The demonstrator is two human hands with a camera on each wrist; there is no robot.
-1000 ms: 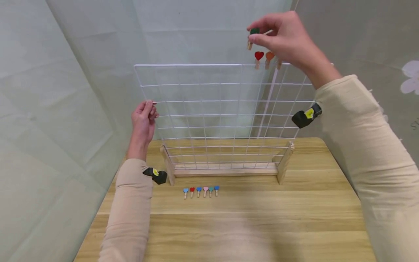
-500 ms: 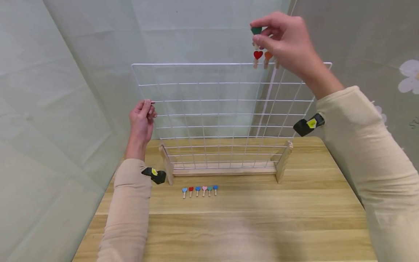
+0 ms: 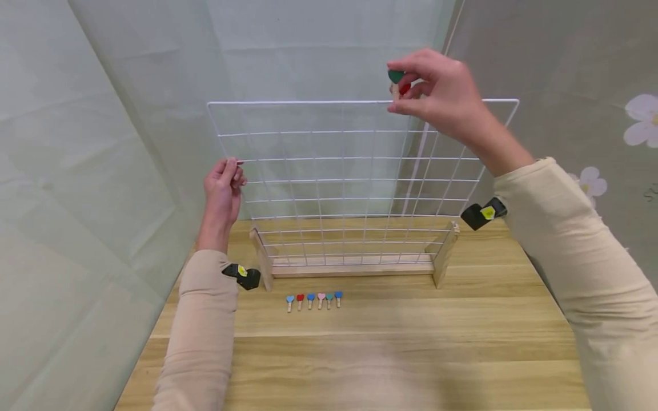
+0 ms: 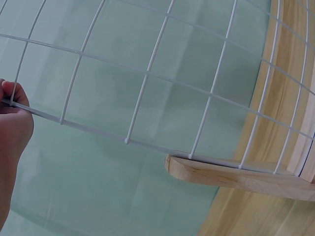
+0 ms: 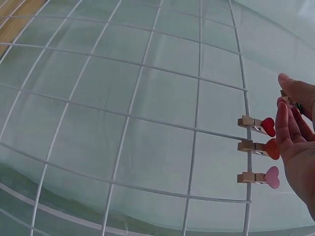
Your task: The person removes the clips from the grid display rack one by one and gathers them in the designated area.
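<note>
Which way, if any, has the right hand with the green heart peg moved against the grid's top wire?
Yes. The right hand has come down; its green heart peg now sits just above the grid's top wire.

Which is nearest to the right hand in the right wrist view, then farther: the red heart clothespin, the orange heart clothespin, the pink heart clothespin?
From the right hand:
1. Orange heart clothespin, middle one, touching the palm.
2. Red heart clothespin, above it.
3. Pink heart clothespin, lowest.
Red and pink are almost too close to call.

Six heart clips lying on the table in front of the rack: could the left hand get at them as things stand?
Probably not right away. The left hand pinches the left edge of the wire grid, so it would have to let go first. Otherwise the path looks free: the heart clips lie in the open on the table, near that forearm.
</note>
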